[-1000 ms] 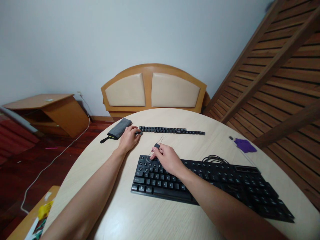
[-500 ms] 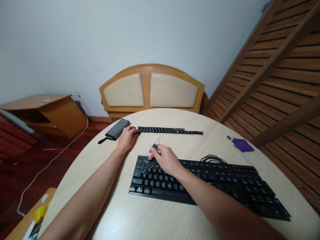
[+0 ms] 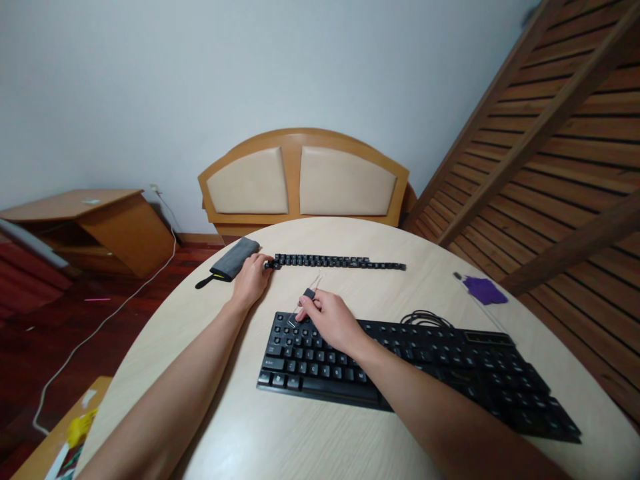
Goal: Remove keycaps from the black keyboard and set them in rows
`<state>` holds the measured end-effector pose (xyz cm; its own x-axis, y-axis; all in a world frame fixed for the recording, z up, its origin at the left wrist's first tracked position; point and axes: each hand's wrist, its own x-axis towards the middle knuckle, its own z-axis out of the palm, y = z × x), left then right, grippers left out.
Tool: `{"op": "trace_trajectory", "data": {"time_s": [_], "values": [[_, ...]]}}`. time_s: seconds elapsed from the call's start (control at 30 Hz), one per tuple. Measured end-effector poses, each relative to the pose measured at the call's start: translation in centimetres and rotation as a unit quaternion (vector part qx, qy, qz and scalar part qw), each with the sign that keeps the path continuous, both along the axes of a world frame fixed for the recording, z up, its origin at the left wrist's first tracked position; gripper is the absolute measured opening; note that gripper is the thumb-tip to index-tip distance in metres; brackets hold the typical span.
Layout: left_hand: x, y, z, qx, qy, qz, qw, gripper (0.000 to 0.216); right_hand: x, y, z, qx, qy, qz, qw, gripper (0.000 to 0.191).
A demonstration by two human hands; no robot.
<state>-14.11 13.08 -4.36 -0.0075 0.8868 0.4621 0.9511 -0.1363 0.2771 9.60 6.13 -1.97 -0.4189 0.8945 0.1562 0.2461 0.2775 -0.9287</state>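
Observation:
A black keyboard lies on the round light wood table. My right hand rests on its upper left keys, closed on a wire keycap puller with a small black grip. Beyond it, a long row of removed black keycaps lies in a line. My left hand is at the row's left end, fingertips pinched on the last keycap. A grey pouch lies just left of that hand.
A purple cloth with a thin tool lies at the table's right side. The keyboard's coiled cable sits behind it. A padded wooden chair back stands past the table. Wooden slats lean on the right, a low cabinet on the left.
My left hand shifted slightly left along the end of the keycap row. My right hand, with the puller, edged a little left over the keyboard.

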Motion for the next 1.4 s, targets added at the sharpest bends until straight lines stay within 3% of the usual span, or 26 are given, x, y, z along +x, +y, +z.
{"op": "trace_trajectory", "data": {"time_s": [0.6, 0.77, 0.83, 0.93, 1.07, 1.23, 1.4], "values": [[0.1, -0.2, 0.1, 0.001, -0.027, -0.012, 1.0, 0.025, 0.0, 0.0, 0.0, 0.0, 0.005, 0.0, 1.0, 0.024], [0.7, -1.6, 1.6, 0.005, -0.049, -0.045, 0.998, 0.024, 0.2, -0.3, 0.6, -0.001, 0.029, 0.012, 1.0, 0.021], [1.2, -2.4, 3.0, -0.06, -0.086, -0.113, 0.988, 0.022, 0.3, -0.5, 1.0, 0.009, 0.031, 0.016, 0.999, 0.022], [1.8, -3.8, 5.2, -0.203, -0.106, -0.248, 0.941, 0.022, 0.5, -0.8, 1.6, 0.029, 0.017, 0.019, 0.999, 0.024], [2.5, -5.8, 7.0, -0.316, -0.1, -0.322, 0.887, 0.016, 0.6, -1.1, 1.8, 0.052, -0.017, 0.034, 0.998, 0.025], [3.5, -7.3, 7.5, -0.34, -0.003, -0.265, 0.902, 0.024, 0.6, -1.2, 1.6, 0.078, -0.03, 0.048, 0.995, 0.024], [4.3, -7.8, 8.5, -0.374, 0.064, -0.246, 0.892, 0.027, 0.8, -1.2, 2.5, 0.098, -0.086, 0.068, 0.989, 0.024]]}}
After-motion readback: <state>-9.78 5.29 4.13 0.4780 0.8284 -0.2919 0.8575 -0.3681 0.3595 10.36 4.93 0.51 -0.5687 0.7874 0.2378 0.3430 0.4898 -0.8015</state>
